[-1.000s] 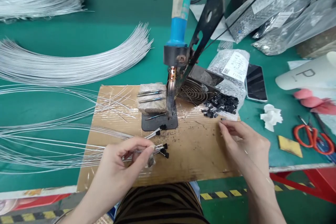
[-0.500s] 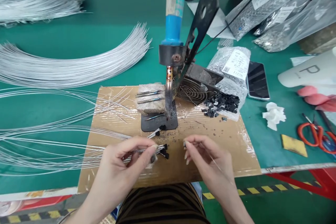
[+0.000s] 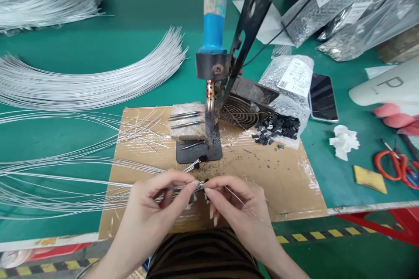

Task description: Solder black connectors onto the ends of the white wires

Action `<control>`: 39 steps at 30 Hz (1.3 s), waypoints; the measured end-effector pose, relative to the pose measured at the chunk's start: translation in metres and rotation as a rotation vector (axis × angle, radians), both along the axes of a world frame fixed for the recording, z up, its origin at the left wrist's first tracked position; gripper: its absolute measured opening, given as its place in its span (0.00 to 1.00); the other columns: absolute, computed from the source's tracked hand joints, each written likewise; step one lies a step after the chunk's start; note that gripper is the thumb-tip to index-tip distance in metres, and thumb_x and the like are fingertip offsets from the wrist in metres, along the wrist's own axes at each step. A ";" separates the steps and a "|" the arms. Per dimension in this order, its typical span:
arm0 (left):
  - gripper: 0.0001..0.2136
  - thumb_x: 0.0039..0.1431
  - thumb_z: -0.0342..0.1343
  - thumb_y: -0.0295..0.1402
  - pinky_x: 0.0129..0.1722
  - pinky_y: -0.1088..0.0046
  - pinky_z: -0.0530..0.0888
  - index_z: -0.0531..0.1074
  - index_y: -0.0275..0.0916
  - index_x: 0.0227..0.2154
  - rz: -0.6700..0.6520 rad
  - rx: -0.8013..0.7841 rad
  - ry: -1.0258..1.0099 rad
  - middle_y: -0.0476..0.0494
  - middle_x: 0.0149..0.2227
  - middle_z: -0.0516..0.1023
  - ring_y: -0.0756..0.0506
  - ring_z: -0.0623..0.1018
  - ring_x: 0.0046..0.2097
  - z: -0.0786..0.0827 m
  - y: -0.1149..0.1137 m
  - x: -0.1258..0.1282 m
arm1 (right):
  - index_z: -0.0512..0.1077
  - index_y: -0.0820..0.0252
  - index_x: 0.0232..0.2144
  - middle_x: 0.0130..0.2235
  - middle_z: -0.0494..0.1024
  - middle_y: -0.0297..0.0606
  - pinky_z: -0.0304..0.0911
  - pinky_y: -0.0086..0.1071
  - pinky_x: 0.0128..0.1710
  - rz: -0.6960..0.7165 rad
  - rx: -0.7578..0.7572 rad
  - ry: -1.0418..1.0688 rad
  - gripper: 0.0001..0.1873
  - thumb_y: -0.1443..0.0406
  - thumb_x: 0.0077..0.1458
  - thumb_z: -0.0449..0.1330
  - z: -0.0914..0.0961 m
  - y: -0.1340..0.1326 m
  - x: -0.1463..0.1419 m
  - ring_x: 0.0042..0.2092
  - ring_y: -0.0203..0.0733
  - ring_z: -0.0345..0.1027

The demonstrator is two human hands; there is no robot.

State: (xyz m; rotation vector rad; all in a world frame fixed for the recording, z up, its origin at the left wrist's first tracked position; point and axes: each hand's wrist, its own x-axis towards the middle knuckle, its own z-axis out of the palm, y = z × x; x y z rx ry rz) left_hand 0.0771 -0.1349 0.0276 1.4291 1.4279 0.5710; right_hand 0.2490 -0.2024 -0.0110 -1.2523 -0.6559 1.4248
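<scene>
My left hand (image 3: pixel 160 209) is closed in a pinch on several thin white wires (image 3: pixel 118 185), close to their ends with small black connectors (image 3: pixel 207 196). Meeting it from the right, my right hand (image 3: pixel 237 202) has thumb and forefinger pinched at those connectors; whatever sits between the fingertips is too small to make out. A thin solder wire (image 3: pixel 240 200) runs through the right hand and trails over the palm. Just above both hands, the tip of a clamped blue soldering iron (image 3: pixel 214 30) points down over a black pad (image 3: pixel 214 153).
Cardboard (image 3: pixel 284 192) covers the bench front. Behind it are a block with metal rods (image 3: pixel 186 133), a fan (image 3: pixel 244 111) and loose black connectors (image 3: pixel 283 126). Wire bundles (image 3: pixel 98 91) lie left; a phone (image 3: pixel 322 98), yellow sponge (image 3: pixel 369 178) and orange-handled scissors (image 3: pixel 389 165) lie right.
My right hand has moved left, bringing its fingertips to the connectors at my left hand. The left hand stays in nearly the same place, still pinching the wires.
</scene>
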 end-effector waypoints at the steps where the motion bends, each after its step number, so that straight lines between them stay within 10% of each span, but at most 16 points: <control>1: 0.06 0.59 0.67 0.38 0.25 0.74 0.62 0.86 0.45 0.30 0.024 -0.007 -0.001 0.52 0.23 0.79 0.52 0.67 0.24 0.001 -0.001 0.002 | 0.86 0.54 0.37 0.26 0.79 0.29 0.69 0.20 0.26 -0.003 0.001 0.010 0.05 0.61 0.64 0.72 0.000 0.000 -0.001 0.24 0.29 0.70; 23: 0.06 0.63 0.65 0.32 0.30 0.77 0.71 0.84 0.45 0.30 -0.124 0.215 0.039 0.53 0.26 0.83 0.50 0.75 0.27 0.005 -0.001 0.005 | 0.84 0.56 0.35 0.27 0.79 0.33 0.68 0.27 0.26 -0.031 0.073 -0.172 0.07 0.62 0.66 0.69 0.004 0.002 -0.001 0.25 0.33 0.69; 39: 0.07 0.62 0.66 0.38 0.29 0.73 0.63 0.83 0.42 0.32 0.036 -0.072 -0.024 0.51 0.26 0.77 0.50 0.70 0.28 0.007 -0.005 0.007 | 0.88 0.53 0.37 0.27 0.79 0.33 0.74 0.24 0.26 -0.174 0.085 -0.070 0.03 0.63 0.64 0.72 0.006 0.003 0.006 0.26 0.33 0.74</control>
